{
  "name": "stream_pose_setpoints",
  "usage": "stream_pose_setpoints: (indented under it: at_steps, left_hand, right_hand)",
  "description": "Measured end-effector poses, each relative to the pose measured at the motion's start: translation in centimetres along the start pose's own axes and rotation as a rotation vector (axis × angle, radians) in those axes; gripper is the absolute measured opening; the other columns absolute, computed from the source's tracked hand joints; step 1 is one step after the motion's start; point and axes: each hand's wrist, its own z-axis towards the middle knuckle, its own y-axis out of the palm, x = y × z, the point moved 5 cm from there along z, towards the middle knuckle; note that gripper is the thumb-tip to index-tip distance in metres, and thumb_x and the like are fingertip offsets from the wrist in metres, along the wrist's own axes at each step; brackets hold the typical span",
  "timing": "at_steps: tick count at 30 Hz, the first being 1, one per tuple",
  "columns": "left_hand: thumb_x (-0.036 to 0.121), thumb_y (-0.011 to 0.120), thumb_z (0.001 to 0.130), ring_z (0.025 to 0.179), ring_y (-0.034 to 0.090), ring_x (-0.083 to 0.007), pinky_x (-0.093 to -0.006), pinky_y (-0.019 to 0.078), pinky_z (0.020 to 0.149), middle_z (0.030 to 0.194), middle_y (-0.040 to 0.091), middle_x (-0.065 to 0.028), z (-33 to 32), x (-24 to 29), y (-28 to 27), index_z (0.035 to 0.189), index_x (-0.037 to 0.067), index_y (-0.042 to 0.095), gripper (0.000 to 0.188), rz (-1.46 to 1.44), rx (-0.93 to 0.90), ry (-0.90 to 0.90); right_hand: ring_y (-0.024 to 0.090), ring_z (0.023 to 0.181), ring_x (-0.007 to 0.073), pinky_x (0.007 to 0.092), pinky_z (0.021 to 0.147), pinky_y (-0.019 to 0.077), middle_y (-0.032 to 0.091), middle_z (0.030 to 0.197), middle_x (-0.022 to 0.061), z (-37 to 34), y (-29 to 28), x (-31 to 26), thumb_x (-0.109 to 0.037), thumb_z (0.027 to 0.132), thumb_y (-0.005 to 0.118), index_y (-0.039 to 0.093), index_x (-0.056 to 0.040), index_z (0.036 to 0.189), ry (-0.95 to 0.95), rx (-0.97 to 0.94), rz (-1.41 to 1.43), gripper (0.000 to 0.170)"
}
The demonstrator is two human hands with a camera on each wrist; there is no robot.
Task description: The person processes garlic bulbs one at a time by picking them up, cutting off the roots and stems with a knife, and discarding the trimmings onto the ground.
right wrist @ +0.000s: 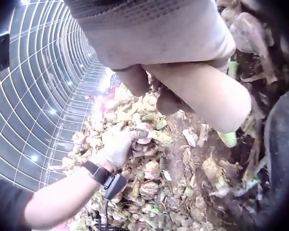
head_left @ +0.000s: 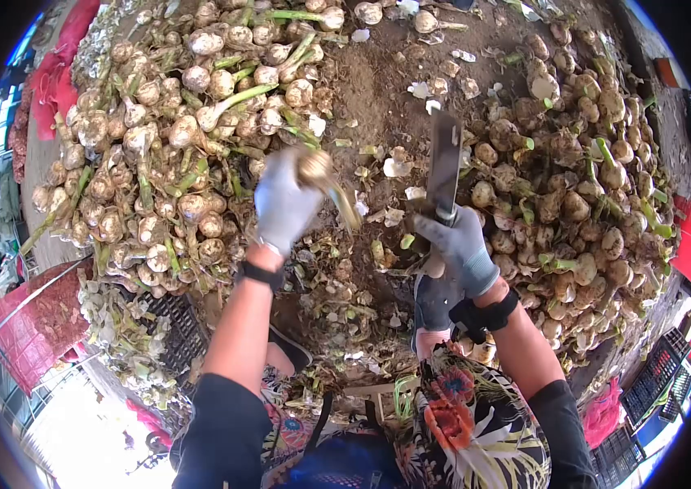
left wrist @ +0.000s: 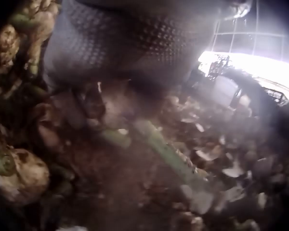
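Note:
My left hand (head_left: 287,200), in a pale glove, holds a garlic bulb (head_left: 314,166) over the left part of the ground, blurred in the head view. Its green stem (head_left: 344,205) points down towards the middle; the left wrist view has a stem (left wrist: 168,154) below the gloved fingers. In my right hand (head_left: 461,244), also gloved, is the handle of a knife with a broad dark blade (head_left: 445,159) pointing away from me. Bulb and blade are apart. The right wrist view shows the curled right hand (right wrist: 164,48), with the blade hidden, and the left hand (right wrist: 118,149) beyond.
A heap of garlic with stems (head_left: 182,130) spreads at the left, another heap (head_left: 574,179) at the right. Bare soil strewn with peelings (head_left: 374,90) runs between them. A shoe (head_left: 435,306) stands below the right hand. Black crates (head_left: 655,375) and red mesh bags (head_left: 24,334) edge the area.

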Motion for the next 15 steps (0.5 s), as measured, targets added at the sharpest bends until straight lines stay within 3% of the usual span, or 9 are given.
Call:
stream_pose_setpoints:
  at_steps: [3,6,8,9,11,12,13,15]
  left_hand:
    - [0.005,0.078,0.074,0.105,0.064,-0.0288,-0.0357,0.0554,0.09,0.112,0.063,-0.0136,-4.3,7.2,0.2,0.114,0.006,0.063,0.043,-0.127,-0.089,0.417]
    - [0.002,0.076,0.075,0.113,0.061,-0.029,-0.0367,0.0527,0.095,0.12,0.062,-0.0154,-7.7,8.8,0.8,0.122,0.001,0.059,0.05,-0.266,-0.037,0.328]
    - [0.001,0.076,0.076,0.113,0.062,-0.0254,-0.0354,0.0508,0.097,0.12,0.063,-0.0132,-9.3,5.8,3.0,0.128,-0.002,0.054,0.056,-0.923,-0.063,-0.142]
    - [0.001,0.076,0.076,0.113,0.062,-0.0254,-0.0354,0.0508,0.097,0.12,0.063,-0.0132,-9.7,5.1,3.0,0.128,-0.002,0.054,0.056,-0.923,-0.059,-0.143]
    - [-0.001,0.074,0.078,0.108,0.063,-0.0207,-0.0323,0.05,0.096,0.115,0.065,-0.0108,-10.2,5.2,2.8,0.128,-0.002,0.054,0.054,-0.806,-0.274,-0.091]
    - [-0.002,0.073,0.078,0.103,0.064,-0.0185,-0.0321,0.0504,0.095,0.112,0.067,-0.0091,-10.8,5.1,2.3,0.126,-0.002,0.054,0.052,-0.874,-0.268,-0.169]
    - [-0.002,0.073,0.078,0.103,0.064,-0.0185,-0.0321,0.0504,0.095,0.112,0.067,-0.0091,-11.0,5.0,1.8,0.126,-0.002,0.054,0.052,-0.873,-0.261,-0.166]
    - [-0.002,0.07,0.079,0.103,0.064,-0.0185,-0.0335,0.0508,0.095,0.112,0.067,-0.0103,-11.6,4.5,1.0,0.126,-0.002,0.054,0.049,-0.72,-0.273,-0.149]
  right_hand:
    - [0.062,0.071,0.0079,0.024,0.064,0.0504,0.069,0.085,-0.0009,-0.2,1.0,-2.2,-0.017,0.094,0.071,0.07,-0.0008,0.116,-0.018,-0.061,0.096,0.028]
    - [0.063,0.077,0.0096,0.0263,0.07,0.0519,0.07,0.091,0.0008,-0.3,1.4,-1.9,-0.019,0.094,0.071,0.068,0.0007,0.119,0.001,-0.149,0.041,0.032]
    - [0.062,0.08,0.0081,0.0253,0.073,0.0514,0.07,0.091,-0.0001,-1.1,2.3,-1.9,-0.019,0.092,0.073,0.069,0.0004,0.118,-0.067,-0.224,0.11,0.032]
    - [0.062,0.08,0.0081,0.0253,0.073,0.0514,0.07,0.091,-0.0001,-1.6,2.6,-1.9,-0.019,0.092,0.073,0.069,0.0004,0.118,-0.066,-0.227,0.108,0.032]
    - [0.062,0.081,0.0075,0.0249,0.073,0.0515,0.069,0.089,-0.0009,-2.7,3.0,-2.3,-0.019,0.092,0.073,0.069,0.0019,0.117,-0.101,-0.203,-0.025,0.033]
    - [0.069,0.083,0.0157,0.0286,0.075,0.0546,0.072,0.094,0.0049,-2.2,2.5,-0.5,-0.015,0.087,0.075,0.069,-0.0027,0.115,-0.128,-0.188,-0.015,0.031]
    - [0.069,0.083,0.0157,0.0286,0.075,0.0546,0.072,0.094,0.0049,-2.8,2.5,-0.5,-0.015,0.087,0.075,0.069,-0.0027,0.115,-0.132,-0.193,-0.017,0.031]
    - [0.072,0.086,0.0288,0.0343,0.076,0.0566,0.072,0.098,0.0109,-5.1,2.7,-2.4,-0.01,0.08,0.075,0.07,-0.0095,0.112,-0.587,-0.023,-0.81,0.032]
